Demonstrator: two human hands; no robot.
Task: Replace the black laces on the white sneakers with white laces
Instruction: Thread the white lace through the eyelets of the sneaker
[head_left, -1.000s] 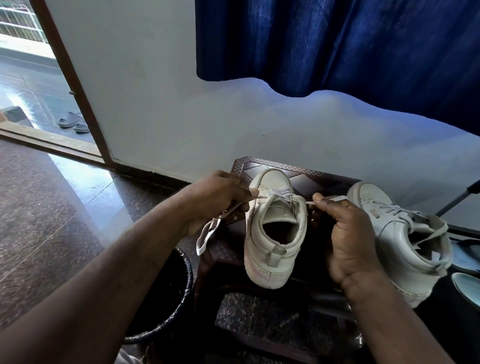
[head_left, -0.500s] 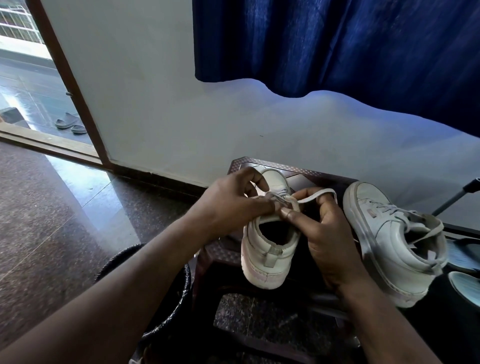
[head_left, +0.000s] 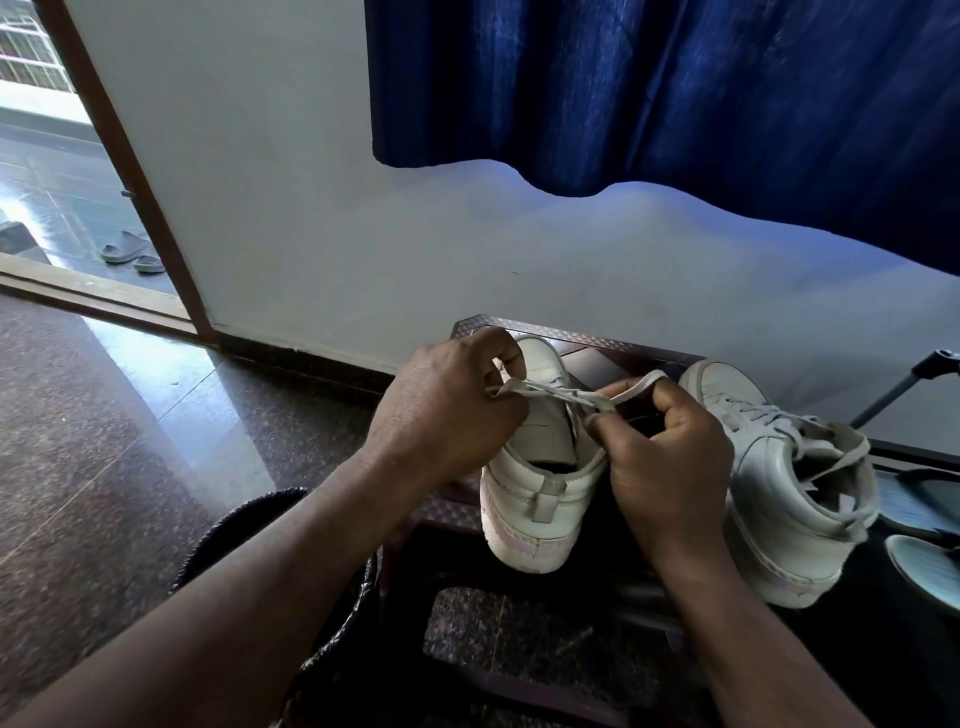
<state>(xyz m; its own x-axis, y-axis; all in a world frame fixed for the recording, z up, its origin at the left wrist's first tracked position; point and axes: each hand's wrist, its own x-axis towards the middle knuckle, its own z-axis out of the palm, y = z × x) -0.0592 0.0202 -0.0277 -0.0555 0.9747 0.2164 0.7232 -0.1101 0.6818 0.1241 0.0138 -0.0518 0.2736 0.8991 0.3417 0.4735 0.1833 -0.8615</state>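
White lace (head_left: 636, 386) pinched by left hand (head_left: 447, 410), right hand (head_left: 670, 467).

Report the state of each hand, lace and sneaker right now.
White lace: crossed above the tongue, bow unfinished.
Left hand: pinches one strand.
Right hand: pinches a loop.
Sneaker being laced: upright on the stool, heel toward the camera.
Other sneaker: laced white, ends loose over the collar.

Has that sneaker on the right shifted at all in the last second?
No. The right sneaker still sits with its toe by the back right corner of the stool, as before.
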